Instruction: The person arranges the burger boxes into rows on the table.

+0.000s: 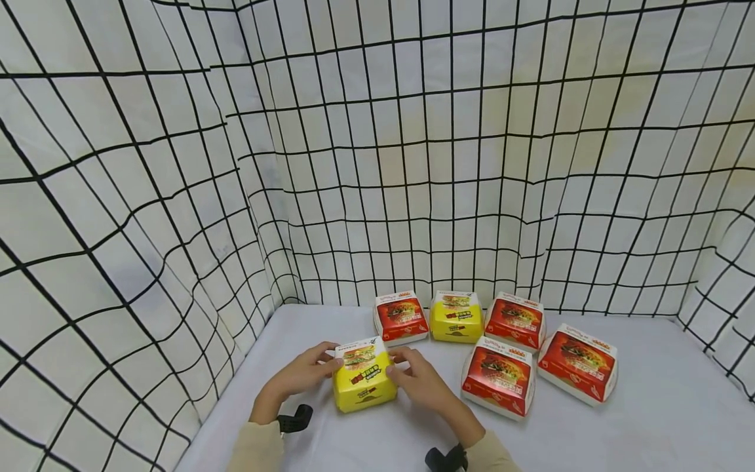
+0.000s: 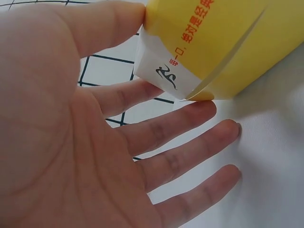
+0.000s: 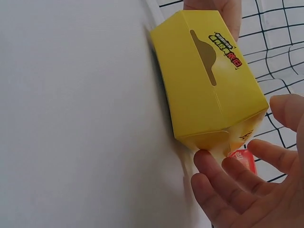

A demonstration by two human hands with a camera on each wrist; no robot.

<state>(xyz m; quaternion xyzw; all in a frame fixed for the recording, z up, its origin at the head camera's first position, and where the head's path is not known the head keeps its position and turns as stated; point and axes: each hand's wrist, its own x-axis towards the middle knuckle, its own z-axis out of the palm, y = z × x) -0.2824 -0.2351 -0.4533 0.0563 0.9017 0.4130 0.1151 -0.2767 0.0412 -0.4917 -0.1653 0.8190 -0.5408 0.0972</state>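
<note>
While the fingers (image 2: 175, 120) of our left hand (image 1: 307, 370) and right hand (image 1: 421, 380) pinch the yellow box (image 1: 366, 379), uneven pressure could tip or dent it.

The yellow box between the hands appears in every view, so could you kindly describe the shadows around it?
Head view: only faint shading beside the yellow box; left wrist view: soft grey shadow on the white cloth beside it; right wrist view: darker band along its long edge.

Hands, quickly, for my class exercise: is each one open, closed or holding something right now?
Left hand: open, touching one side of the nearer yellow box.
Right hand: open, touching that box's opposite side.
</note>
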